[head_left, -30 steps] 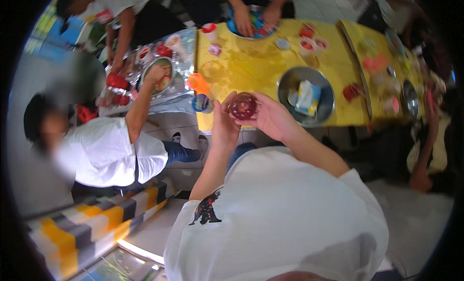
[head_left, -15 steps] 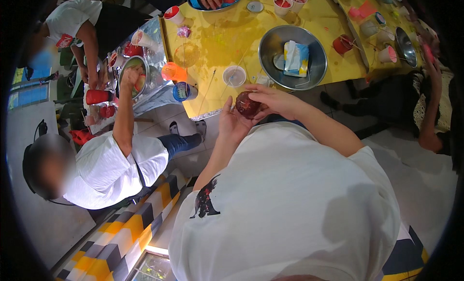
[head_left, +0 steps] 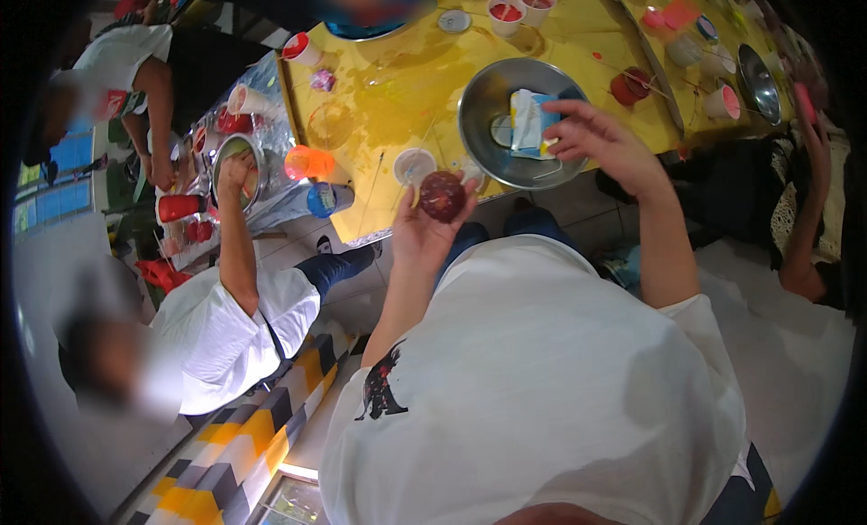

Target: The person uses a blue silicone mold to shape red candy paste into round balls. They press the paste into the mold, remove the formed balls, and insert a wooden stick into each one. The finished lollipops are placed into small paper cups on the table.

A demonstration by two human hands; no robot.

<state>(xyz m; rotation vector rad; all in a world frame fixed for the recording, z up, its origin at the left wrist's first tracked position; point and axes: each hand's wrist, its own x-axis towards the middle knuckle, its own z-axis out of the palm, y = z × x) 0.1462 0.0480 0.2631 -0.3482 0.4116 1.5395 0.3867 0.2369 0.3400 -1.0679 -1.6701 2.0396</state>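
Observation:
A dark red, mottled ball (head_left: 442, 196) rests in the fingers of my left hand (head_left: 417, 241), held up by the near edge of the yellow-covered table (head_left: 397, 87). My right hand (head_left: 616, 155) is off the ball, fingers apart and holding nothing, over the right side of a steel bowl (head_left: 478, 139). Inside that bowl lies a white-and-blue soft packet (head_left: 526, 123), close to my right fingertips; whether they touch it I cannot tell. A small clear tub (head_left: 414, 167) stands just beyond the ball.
Paper cups of red paint (head_left: 506, 16) and a red cup (head_left: 629, 86) stand farther back. To the left are an orange cup (head_left: 307, 164) and a blue cup (head_left: 329, 200). A co-worker's hand (head_left: 237, 171) reaches into another metal bowl (head_left: 257, 141). Other people stand around the table.
My right hand has let go of the ball and moved right, over the steel bowl. The ball stays in my left hand. The whole view has shifted slightly.

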